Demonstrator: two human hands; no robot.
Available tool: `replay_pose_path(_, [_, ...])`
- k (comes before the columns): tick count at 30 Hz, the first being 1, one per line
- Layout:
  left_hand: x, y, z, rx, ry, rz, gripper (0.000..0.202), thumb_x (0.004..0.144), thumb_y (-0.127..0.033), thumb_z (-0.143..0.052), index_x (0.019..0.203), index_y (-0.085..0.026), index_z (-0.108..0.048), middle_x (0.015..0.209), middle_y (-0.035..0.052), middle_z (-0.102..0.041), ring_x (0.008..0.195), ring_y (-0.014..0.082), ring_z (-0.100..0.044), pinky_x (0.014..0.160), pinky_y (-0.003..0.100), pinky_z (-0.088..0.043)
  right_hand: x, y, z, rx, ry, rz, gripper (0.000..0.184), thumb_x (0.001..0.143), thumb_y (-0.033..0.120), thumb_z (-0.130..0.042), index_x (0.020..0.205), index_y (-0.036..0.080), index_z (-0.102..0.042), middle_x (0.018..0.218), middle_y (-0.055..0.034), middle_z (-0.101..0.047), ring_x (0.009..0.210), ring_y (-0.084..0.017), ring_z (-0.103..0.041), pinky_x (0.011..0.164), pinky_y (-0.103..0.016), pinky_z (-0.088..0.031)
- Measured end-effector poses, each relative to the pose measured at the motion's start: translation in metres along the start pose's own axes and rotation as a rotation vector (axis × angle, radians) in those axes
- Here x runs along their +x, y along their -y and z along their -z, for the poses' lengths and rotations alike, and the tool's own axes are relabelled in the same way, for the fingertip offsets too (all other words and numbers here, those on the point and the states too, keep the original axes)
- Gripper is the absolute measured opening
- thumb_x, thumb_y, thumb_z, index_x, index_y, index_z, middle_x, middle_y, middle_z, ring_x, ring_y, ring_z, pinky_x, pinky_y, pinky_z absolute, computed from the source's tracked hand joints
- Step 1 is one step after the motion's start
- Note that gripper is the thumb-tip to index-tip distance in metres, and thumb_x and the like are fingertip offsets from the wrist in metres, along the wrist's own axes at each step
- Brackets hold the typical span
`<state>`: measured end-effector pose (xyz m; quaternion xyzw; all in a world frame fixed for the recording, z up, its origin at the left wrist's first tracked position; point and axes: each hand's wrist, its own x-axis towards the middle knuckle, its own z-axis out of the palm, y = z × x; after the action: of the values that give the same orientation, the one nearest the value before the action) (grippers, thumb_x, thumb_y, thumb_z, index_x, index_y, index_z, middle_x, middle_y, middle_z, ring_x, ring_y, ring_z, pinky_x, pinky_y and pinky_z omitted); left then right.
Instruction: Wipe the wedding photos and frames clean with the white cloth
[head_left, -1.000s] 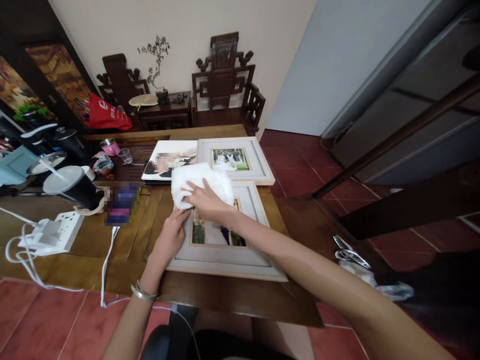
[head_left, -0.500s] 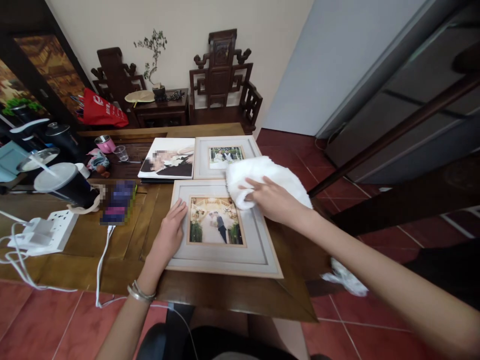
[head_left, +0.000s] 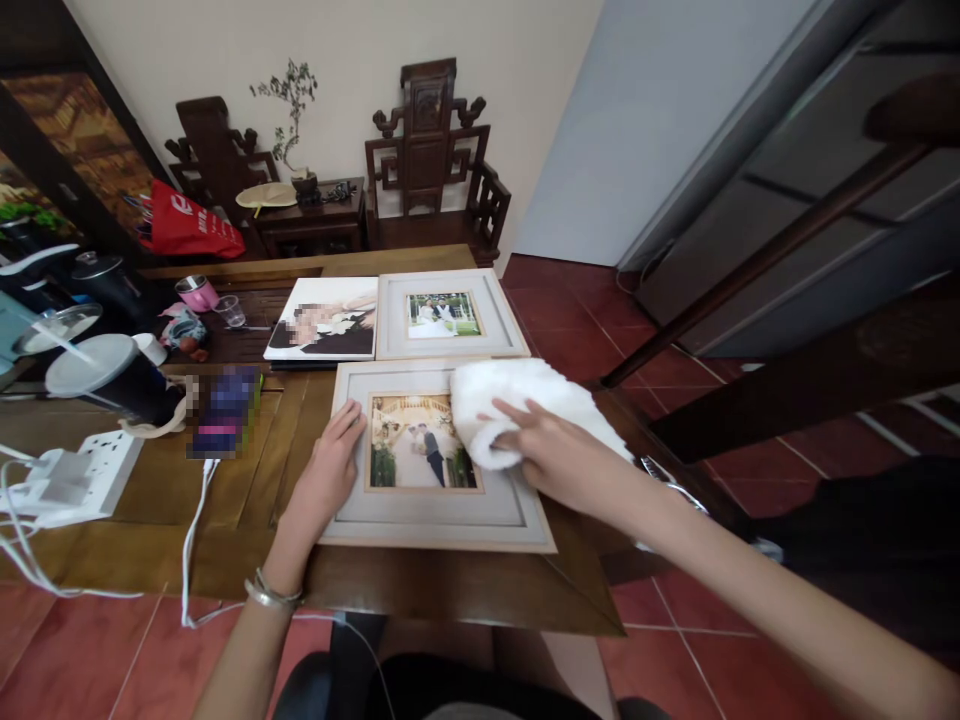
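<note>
A light-coloured picture frame [head_left: 442, 520] with a wedding photo lies flat near the front edge of the wooden table. My left hand [head_left: 334, 455] holds its left edge, fingers resting over the border and thumb hidden. Bunched in my right hand [head_left: 544, 445] is a fluffy white cloth [head_left: 480, 395], pressed against the right part of the frame and covering its upper right area. Behind it lies a second picture frame [head_left: 502, 315] with a smaller photo. Left of that one sits a white-edged photo panel [head_left: 322, 345] on top of something dark.
On the left stand a lidded cup with a straw [head_left: 112, 375], a charging phone [head_left: 225, 412] and a white power strip [head_left: 109, 475] with cables. A pink mug [head_left: 196, 293] and a small clear cup [head_left: 232, 312] are farther back. Carved chairs [head_left: 427, 150] stand beyond the table.
My right hand and the white cloth have moved toward me, down the right side of the near frame, uncovering the far frame's photo. My left hand stays on the left edge.
</note>
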<state>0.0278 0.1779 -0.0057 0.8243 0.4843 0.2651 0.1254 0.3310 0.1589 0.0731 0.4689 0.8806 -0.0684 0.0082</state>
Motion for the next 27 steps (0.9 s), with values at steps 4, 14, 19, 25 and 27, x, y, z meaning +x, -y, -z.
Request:
replay_pose_path(4, [0.002,0.0,0.001,0.005,0.006,-0.011,0.058,0.077,0.007,-0.036,0.129,-0.015,-0.053,0.142,0.0158,-0.047,0.139,0.0242,-0.035,0.11,0.053,-0.035,0.04,-0.027,-0.003,-0.106,-0.118,0.003,0.053,0.062,-0.009,-0.043,0.103,0.011,-0.07,0.134,-0.0154,-0.056,0.136,-0.032,-0.035,0.108,-0.053,-0.035])
replay_pose_path(14, [0.002,-0.001,-0.004,0.014,-0.027,0.032,0.062,0.078,0.006,-0.034,0.136,-0.012,-0.047,0.145,0.0162,-0.043,0.139,0.0241,-0.034,0.113,0.05,-0.033,-0.026,0.011,-0.02,0.068,-0.097,0.107,0.04,0.061,-0.004,-0.049,0.087,0.014,-0.074,0.136,-0.0146,-0.054,0.137,-0.034,-0.032,0.112,-0.057,-0.026])
replay_pose_path(19, [0.003,-0.004,-0.002,0.034,0.019,0.075,0.062,0.076,0.007,-0.034,0.134,-0.009,-0.048,0.146,0.0172,-0.042,0.14,0.0244,-0.032,0.113,0.05,-0.032,-0.076,0.045,-0.02,0.23,0.0,0.136,0.046,0.059,-0.002,-0.047,0.093,0.018,-0.072,0.142,-0.0104,-0.048,0.138,-0.032,-0.03,0.112,-0.055,-0.029])
replay_pose_path(25, [0.003,-0.004,0.002,0.053,0.08,0.054,0.064,0.076,0.007,-0.034,0.136,-0.01,-0.045,0.148,0.0168,-0.039,0.142,0.0234,-0.029,0.113,0.052,-0.03,-0.034,0.029,-0.009,0.147,-0.004,0.04,0.052,0.058,-0.006,-0.044,0.097,0.015,-0.072,0.138,-0.0119,-0.052,0.136,-0.031,-0.034,0.112,-0.055,-0.029])
replay_pose_path(27, [0.003,-0.004,0.002,0.05,0.077,0.046,0.063,0.076,0.006,-0.034,0.135,-0.011,-0.046,0.147,0.0169,-0.041,0.141,0.0231,-0.029,0.113,0.052,-0.031,-0.008,0.011,-0.009,0.072,-0.07,0.004,0.051,0.061,-0.008,-0.043,0.098,0.013,-0.072,0.134,-0.0141,-0.055,0.135,-0.032,-0.036,0.111,-0.056,-0.03])
